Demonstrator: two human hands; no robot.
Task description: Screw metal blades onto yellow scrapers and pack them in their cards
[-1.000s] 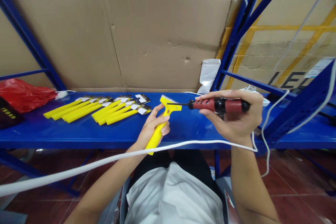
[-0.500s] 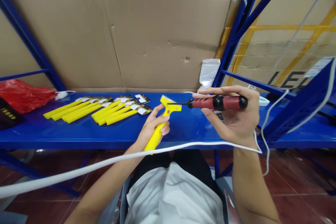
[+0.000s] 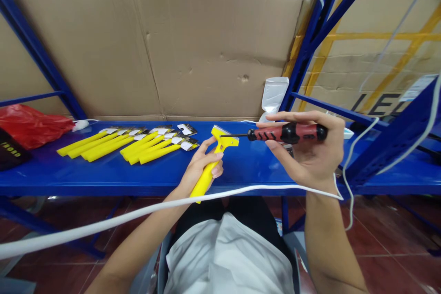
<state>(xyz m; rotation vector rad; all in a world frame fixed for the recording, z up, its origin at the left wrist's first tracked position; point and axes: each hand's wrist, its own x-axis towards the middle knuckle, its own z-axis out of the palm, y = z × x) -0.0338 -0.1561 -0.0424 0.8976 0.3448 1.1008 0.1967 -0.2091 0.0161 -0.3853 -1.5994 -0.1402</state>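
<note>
My left hand (image 3: 204, 165) is wrapped round the handle of a yellow scraper (image 3: 202, 183), whose wide head points up and away from me. Between the fingers and thumb of my right hand (image 3: 315, 151) is a screwdriver (image 3: 272, 134) with a red and black handle, held level. Its thin dark shaft reaches left across the scraper's head, and the tip is at a screw there. To the left, several more yellow scrapers (image 3: 103, 147) lie in two slanted groups on the blue shelf, with black and white cards at their far ends.
A white cable (image 3: 138, 215) crosses in front of my forearms. The blue shelf (image 3: 103, 179) has a red plastic bag (image 3: 32, 124) and a black box (image 3: 14, 149) at its left end. Cardboard (image 3: 206, 55) stands along the back, and a white packet (image 3: 274, 94) leans near a blue post.
The screwdriver's handle has turned a little in my right hand, which has shifted slightly to the right. My left hand and the scraper have stayed almost still.
</note>
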